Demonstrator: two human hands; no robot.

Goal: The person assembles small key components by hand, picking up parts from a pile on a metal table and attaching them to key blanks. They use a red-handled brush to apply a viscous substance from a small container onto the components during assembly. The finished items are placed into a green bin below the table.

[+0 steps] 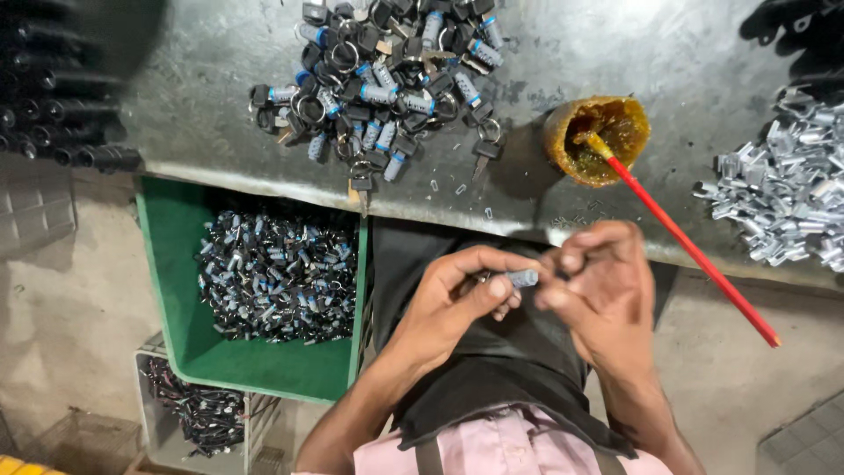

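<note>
While both my hands [527, 290] pinch one small lock cylinder [522, 278] together, the green bin [167, 290] at nine o'clock holds many finished — a pile [387, 70] at twelve waits.

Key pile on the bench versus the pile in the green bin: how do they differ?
The bench pile lies spread loosely on the grey bench, with rings and keys easy to make out; the bin pile sits lower, inside the green bin, denser and darker. Both hold dark keys with small silvery-blue cylinders.
</note>
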